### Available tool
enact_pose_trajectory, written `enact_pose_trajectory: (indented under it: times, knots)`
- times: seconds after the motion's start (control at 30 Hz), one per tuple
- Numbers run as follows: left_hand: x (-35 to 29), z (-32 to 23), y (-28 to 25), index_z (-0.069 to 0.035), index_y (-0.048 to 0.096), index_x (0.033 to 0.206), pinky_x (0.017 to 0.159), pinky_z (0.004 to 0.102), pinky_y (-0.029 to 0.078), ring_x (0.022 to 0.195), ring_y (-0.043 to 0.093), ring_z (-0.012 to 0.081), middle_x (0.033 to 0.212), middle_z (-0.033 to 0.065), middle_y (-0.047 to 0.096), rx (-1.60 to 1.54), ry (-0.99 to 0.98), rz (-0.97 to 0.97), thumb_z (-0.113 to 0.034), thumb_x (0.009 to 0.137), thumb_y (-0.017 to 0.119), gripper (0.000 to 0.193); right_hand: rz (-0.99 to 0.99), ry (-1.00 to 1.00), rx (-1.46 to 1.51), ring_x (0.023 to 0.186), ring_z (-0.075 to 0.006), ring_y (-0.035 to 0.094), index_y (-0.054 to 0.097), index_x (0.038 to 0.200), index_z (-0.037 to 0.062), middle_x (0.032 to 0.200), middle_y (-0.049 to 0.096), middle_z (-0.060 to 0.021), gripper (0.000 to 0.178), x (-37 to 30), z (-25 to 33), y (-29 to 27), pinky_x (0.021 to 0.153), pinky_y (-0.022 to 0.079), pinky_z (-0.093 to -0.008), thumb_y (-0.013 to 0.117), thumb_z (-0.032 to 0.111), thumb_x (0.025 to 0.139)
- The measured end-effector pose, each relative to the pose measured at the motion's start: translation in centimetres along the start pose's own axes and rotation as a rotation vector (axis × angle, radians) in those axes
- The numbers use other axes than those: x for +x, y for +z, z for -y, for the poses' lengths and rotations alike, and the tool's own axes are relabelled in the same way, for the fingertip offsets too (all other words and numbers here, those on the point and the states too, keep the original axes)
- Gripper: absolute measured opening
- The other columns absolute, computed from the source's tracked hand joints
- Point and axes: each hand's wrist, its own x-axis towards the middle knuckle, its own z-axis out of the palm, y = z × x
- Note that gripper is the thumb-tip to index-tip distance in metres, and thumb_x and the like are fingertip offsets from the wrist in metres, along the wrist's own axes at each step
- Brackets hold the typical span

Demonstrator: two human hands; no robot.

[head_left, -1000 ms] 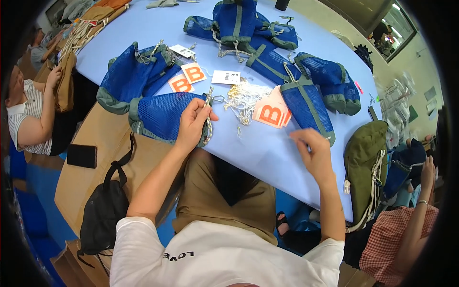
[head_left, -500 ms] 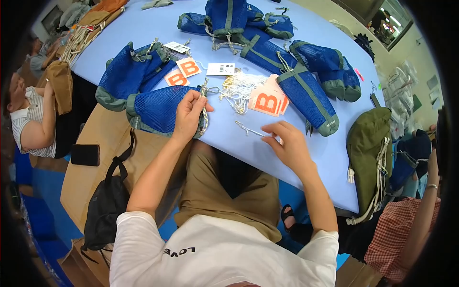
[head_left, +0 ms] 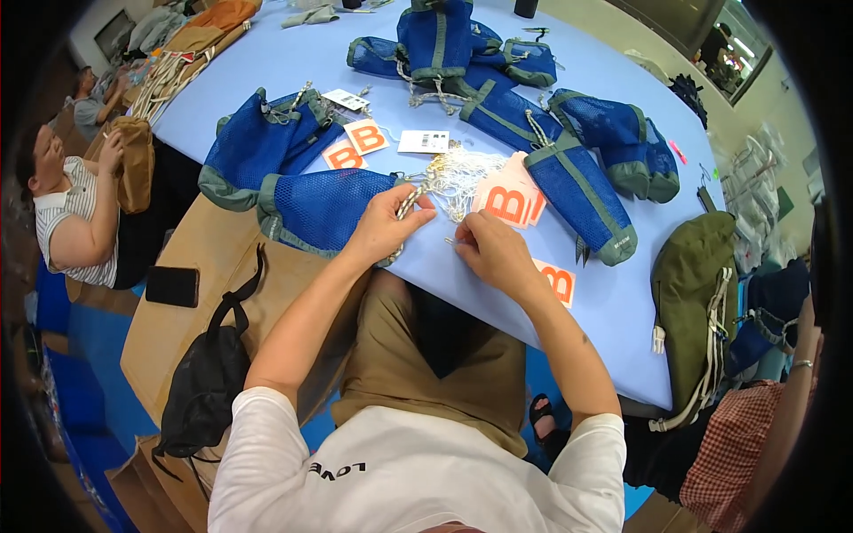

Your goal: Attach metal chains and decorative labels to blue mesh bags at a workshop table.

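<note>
Since half a second ago, the right hand (head_left: 490, 249) has come in leftward, toward the left hand (head_left: 389, 224), and a tag with orange print (head_left: 557, 282) now shows just behind it, on the side nearer its forearm. The right thumb and fingers are pinched together on a white string (head_left: 450, 240), whose short end pokes out toward the left hand; a narrow gap of pale blue table (head_left: 435, 266) parts the two hands.

The left hand is closed, thumb against fingers, on a patterned cord (head_left: 408, 204) at the mouth of a blue mesh bag (head_left: 324, 206). That bag lies to the hand's left, its near side close to the table's edge. This edge passes beneath both forearms, so each hand works just inside it.

Directly beyond the gap between the hands sits a tangled heap of white strings (head_left: 462, 178); a stack of tags (head_left: 508, 200) lies close above the right hand, hemming it in on the far side. Another mesh bag (head_left: 582, 195) stretches out to its right. Toward the person, the right hand has tabletop up to the edge; farther right, well apart, rests an olive bag (head_left: 697, 302).
</note>
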Motion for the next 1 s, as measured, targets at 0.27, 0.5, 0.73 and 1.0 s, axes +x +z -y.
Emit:
enact_pose_trajectory:
  times: [0.27, 0.5, 0.73, 1.0]
  knots:
    - [0.1, 0.5, 0.2, -0.003, 0.066, 0.086, 0.056, 0.0278, 0.041, 0.057, 0.051, 0.0119, 0.064, 0.0084, 0.059, 0.065, 0.017, 0.050, -0.025, 0.079, 0.065, 0.023, 0.103, -0.005, 0.058, 0.073, -0.0248, 0.060, 0.058, 0.082, 0.0034, 0.077, 0.059, -0.0104, 0.011, 0.9, -0.2, 0.2, 0.065, 0.046, -0.0350, 0.064, 0.010, 0.075]
    - [0.1, 0.5, 0.8, -0.009, 0.067, 0.084, 0.052, 0.0317, 0.042, 0.053, 0.055, 0.0240, 0.062, 0.0108, 0.058, 0.212, 0.089, 0.104, -0.028, 0.076, 0.065, 0.020, 0.009, -0.004, 0.354, 0.076, -0.0314, 0.059, 0.056, 0.082, 0.0034, 0.078, 0.060, -0.0150, 0.005, 0.7, -1.2, 0.8, 0.065, 0.045, -0.0374, 0.057, 0.006, 0.077]
    - [0.3, 0.3, 0.7, -0.007, 0.065, 0.079, 0.050, 0.0332, 0.039, 0.051, 0.052, 0.0238, 0.059, 0.0107, 0.056, 0.296, 0.020, 0.154, -0.027, 0.076, 0.064, 0.020, -0.047, -0.076, 0.395, 0.060, -0.0151, 0.051, 0.054, 0.084, 0.0001, 0.068, 0.056, -0.0086, 0.007, 1.0, -1.1, 1.0, 0.056, 0.042, -0.0279, 0.060, 0.001, 0.080]
    - [0.9, -0.8, 0.6, 0.001, 0.063, 0.078, 0.052, 0.0258, 0.039, 0.059, 0.048, 0.0050, 0.061, 0.0022, 0.057, 0.023, -0.125, 0.225, -0.017, 0.080, 0.060, 0.018, -0.044, -0.044, 0.511, 0.065, -0.0167, 0.056, 0.053, 0.084, 0.0036, 0.072, 0.058, -0.0063, 0.021, 0.7, -0.8, 0.6, 0.059, 0.046, -0.0291, 0.070, 0.006, 0.072]
